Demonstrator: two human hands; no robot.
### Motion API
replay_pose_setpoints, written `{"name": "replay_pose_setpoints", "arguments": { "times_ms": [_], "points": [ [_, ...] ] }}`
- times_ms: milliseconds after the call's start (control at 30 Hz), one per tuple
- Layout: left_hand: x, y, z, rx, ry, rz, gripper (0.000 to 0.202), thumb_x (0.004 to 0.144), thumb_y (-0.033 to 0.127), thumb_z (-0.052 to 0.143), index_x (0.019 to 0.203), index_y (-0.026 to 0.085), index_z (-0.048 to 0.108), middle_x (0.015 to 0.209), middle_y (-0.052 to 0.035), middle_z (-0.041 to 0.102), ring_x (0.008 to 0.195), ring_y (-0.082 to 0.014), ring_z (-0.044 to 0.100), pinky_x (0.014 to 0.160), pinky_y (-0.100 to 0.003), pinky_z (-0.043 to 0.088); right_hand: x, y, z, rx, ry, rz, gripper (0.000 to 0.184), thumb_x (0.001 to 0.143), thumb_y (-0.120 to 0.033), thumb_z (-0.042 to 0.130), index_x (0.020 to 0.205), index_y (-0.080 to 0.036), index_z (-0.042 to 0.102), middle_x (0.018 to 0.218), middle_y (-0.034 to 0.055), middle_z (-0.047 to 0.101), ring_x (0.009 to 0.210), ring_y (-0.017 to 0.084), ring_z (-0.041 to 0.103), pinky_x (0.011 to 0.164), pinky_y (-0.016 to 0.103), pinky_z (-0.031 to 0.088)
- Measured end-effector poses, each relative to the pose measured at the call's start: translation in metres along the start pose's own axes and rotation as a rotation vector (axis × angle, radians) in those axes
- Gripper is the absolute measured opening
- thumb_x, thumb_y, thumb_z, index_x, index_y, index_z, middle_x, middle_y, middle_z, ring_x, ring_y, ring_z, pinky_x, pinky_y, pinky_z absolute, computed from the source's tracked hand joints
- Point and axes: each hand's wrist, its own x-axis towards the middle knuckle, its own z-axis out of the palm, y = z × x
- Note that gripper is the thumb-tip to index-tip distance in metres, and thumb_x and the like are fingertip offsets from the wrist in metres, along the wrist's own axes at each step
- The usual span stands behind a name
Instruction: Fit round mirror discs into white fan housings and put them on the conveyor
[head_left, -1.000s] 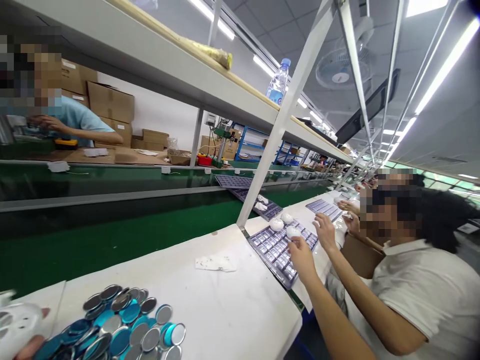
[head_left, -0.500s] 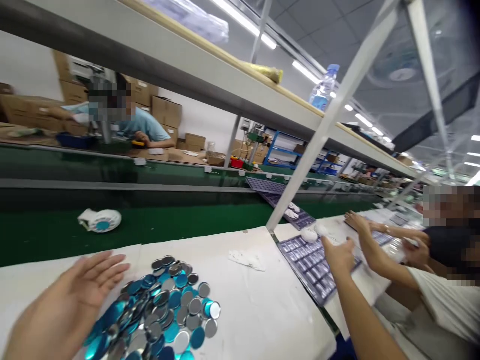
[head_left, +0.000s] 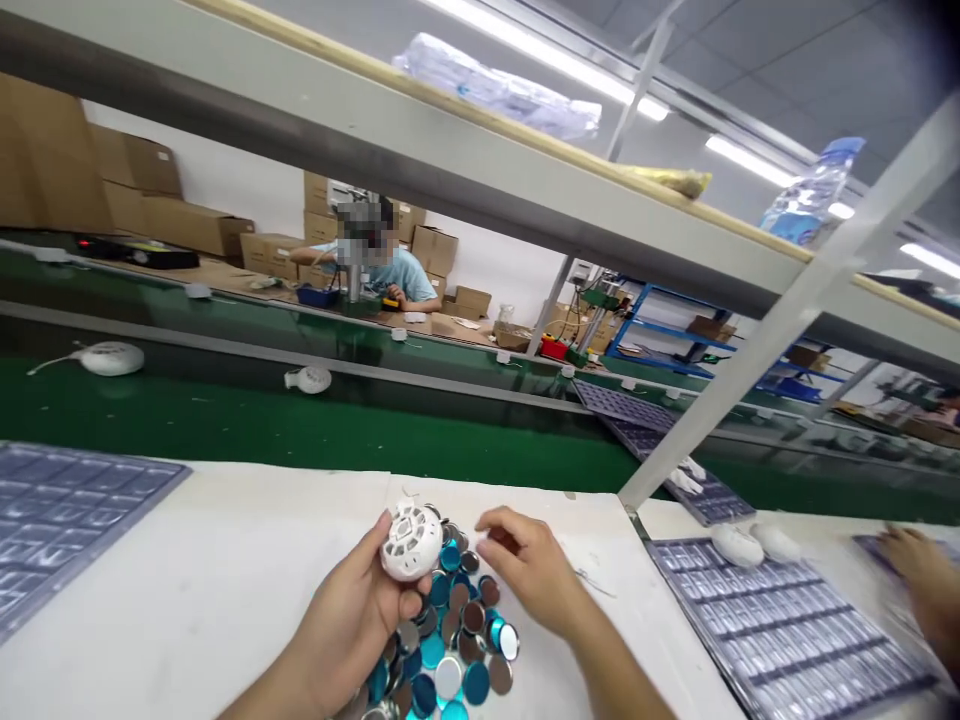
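Observation:
My left hand (head_left: 345,620) is closed around a round white plastic housing (head_left: 412,541), its slotted, spoked face turned upward. A thin wire end shows at its top. Just below and behind it lies a pile of small round discs (head_left: 448,678), some silvery and mirror-like, others bright blue. My right hand (head_left: 536,570) hovers at the right edge of the pile, fingers loosely curled and a gap between thumb and forefinger. Nothing visible is in it.
Clear-celled plastic trays stand at left (head_left: 67,520) and right (head_left: 787,620); white housings (head_left: 739,545) rest on the right one. More housings (head_left: 309,379) lie on the green conveyor (head_left: 480,450). A slanted post (head_left: 720,400) supports the overhead shelf (head_left: 525,170). Co-workers sit across and at right.
The view has swung left. My left hand now has a white housing, where it was empty and spread. My right hand has come from the right-hand tray to the discs.

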Motion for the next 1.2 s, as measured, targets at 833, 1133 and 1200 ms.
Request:
{"name": "replay_pose_setpoints", "arguments": {
  "times_ms": [833, 1133, 1200],
  "points": [
    [-0.014, -0.015, 0.008, 0.44, 0.13, 0.139, 0.063, 0.083, 0.057, 0.06, 0.138, 0.027, 0.049, 0.062, 0.0021, 0.062, 0.063, -0.0207, 0.057, 0.062, -0.029, 0.046, -0.029, -0.015, 0.022, 0.486, 0.072, -0.031, 0.022, 0.093, -0.042, 0.056, 0.1, -0.023, 0.064, 0.069, 0.0017, 0.067, 0.056, 0.015, 0.059, 0.054, 0.026, 0.048],
    [-0.016, -0.015, 0.01, 0.519, 0.175, 0.092, 0.067, 0.079, 0.06, 0.063, 0.138, 0.029, 0.053, 0.062, 0.0016, 0.065, 0.068, -0.0238, 0.058, 0.062, -0.029, 0.045, -0.024, -0.018, 0.031, 0.185, 0.125, -0.097, 0.019, 0.095, -0.036, 0.051, 0.103, -0.027, 0.066, 0.077, 0.0024, 0.07, 0.064, 0.019, 0.065, 0.059, 0.029, 0.05],
    [-0.017, -0.015, 0.012, 0.524, 0.183, 0.093, 0.066, 0.079, 0.06, 0.063, 0.137, 0.028, 0.054, 0.062, 0.0013, 0.064, 0.068, -0.0248, 0.058, 0.061, -0.03, 0.043, -0.025, -0.019, 0.03, 0.199, 0.119, -0.073, 0.017, 0.094, -0.037, 0.051, 0.098, -0.026, 0.064, 0.07, 0.0007, 0.066, 0.06, 0.018, 0.062, 0.055, 0.027, 0.047]
  ]
}}
